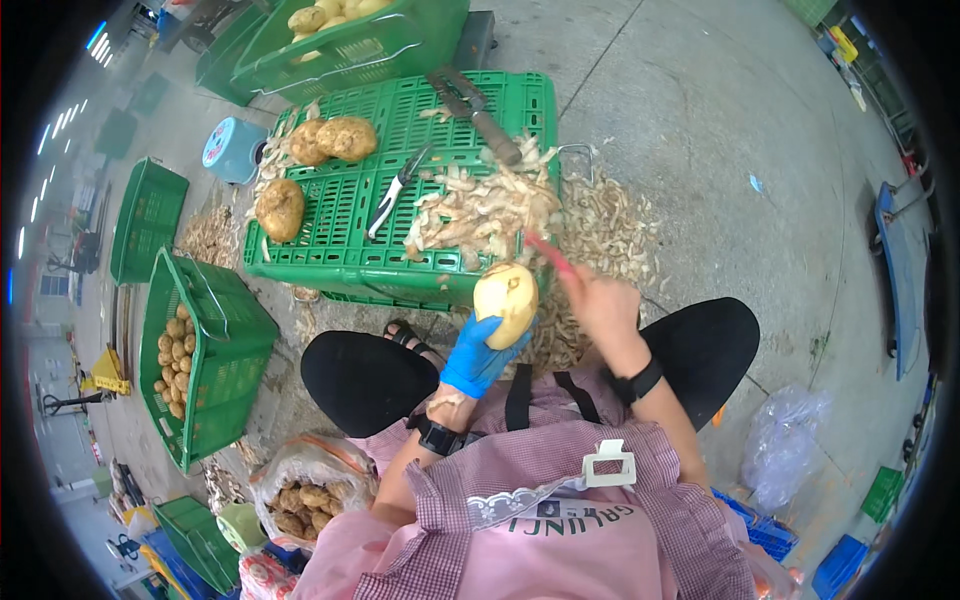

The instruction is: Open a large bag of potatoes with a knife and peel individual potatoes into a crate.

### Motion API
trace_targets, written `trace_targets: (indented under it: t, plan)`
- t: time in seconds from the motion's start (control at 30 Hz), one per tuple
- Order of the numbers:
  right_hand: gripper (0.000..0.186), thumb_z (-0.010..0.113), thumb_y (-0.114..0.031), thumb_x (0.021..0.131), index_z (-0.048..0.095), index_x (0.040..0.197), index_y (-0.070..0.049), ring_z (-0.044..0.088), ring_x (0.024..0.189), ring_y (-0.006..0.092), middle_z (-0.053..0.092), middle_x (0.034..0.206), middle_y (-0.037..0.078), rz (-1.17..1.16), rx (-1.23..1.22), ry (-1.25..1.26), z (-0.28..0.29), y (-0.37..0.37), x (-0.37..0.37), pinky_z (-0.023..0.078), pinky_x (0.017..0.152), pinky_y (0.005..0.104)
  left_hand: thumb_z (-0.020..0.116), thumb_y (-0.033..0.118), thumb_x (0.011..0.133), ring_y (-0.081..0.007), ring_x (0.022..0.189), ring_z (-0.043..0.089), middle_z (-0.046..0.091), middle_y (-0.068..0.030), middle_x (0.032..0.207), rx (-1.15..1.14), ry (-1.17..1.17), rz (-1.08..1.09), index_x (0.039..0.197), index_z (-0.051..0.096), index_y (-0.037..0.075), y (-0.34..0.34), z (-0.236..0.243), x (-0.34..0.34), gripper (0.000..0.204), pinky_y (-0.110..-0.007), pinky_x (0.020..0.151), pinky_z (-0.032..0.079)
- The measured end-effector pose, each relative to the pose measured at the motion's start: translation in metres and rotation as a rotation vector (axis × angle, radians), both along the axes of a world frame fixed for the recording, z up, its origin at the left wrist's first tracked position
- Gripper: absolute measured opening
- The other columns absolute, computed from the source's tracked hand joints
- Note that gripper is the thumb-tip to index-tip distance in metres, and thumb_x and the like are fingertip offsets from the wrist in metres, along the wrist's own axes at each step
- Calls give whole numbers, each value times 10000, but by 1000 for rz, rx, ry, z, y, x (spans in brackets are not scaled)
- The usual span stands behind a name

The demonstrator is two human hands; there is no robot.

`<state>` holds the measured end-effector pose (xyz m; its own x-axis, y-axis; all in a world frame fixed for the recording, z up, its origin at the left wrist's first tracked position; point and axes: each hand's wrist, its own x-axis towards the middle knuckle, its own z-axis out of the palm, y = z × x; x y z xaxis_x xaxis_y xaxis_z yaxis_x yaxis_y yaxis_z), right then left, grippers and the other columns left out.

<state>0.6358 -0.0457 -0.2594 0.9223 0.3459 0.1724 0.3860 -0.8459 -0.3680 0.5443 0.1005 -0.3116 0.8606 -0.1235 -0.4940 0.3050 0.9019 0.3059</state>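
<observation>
My left hand [478, 358], in a blue glove, is closed around a mostly peeled, pale yellow potato [506, 292] held upright over my lap. My right hand [608, 313], bare, grips a red peeler [553, 256]; motion blurs it, and its head is just above the potato, apart from it. Ahead lies an upturned green crate [345, 268] serving as a work surface. On it are a heap of potato peelings [485, 212], a black-and-white-handled peeler [390, 200], a dark wide-bladed tool [493, 135] and brown unpeeled potatoes [280, 211] at the left.
A green crate of peeled potatoes [340, 45] stands beyond the work surface, beside a blue bucket [234, 150]. To the left, another green crate [225, 345] holds small potatoes, with a plastic sack of potatoes [305, 500] nearer me. Peelings [610, 225] litter the floor. A blue trolley [903, 285] stands far right.
</observation>
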Motion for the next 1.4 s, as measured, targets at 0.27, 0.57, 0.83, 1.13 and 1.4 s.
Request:
trace_targets:
  t: [0.27,0.57,0.83,1.13,1.4]
  plan:
    - [243,513,-327,749,485,631,-116,472,358,233,472,432,64,86,-2,-5,-8,2,-16,369,359,339,602,163,661,-223,1019,438,406,-76,1138,59,-82,29,1208,283,119,-2,-2,-3,635,-347,814,414]
    - [284,485,-354,769,492,615,-115,493,382,273,482,429,94,140,116,14,-6,3,-28,374,367,368,599,131,649,-226,1034,427,376,-73,1162,152,-109,82,1219,254,125,-3,0,-3,667,-343,810,422]
    - [268,485,-357,769,513,643,-123,496,381,258,482,435,93,212,135,-33,-9,12,-36,370,356,366,589,219,666,-236,1018,433,395,-77,1147,75,-111,85,1194,286,131,1,-15,-3,615,-358,772,437]
    - [240,522,-331,745,473,635,-123,442,332,202,459,423,29,283,192,-167,-9,10,-45,349,365,318,458,482,738,-250,1006,443,422,-93,1146,-35,-101,85,1178,351,126,-2,-4,1,576,-368,795,412]
    - [257,501,-340,758,486,628,-119,474,359,224,480,444,40,165,194,-121,-13,-3,-26,352,357,327,470,514,723,-251,907,502,492,-76,1051,422,-94,29,1131,410,125,1,6,1,567,-328,697,446]
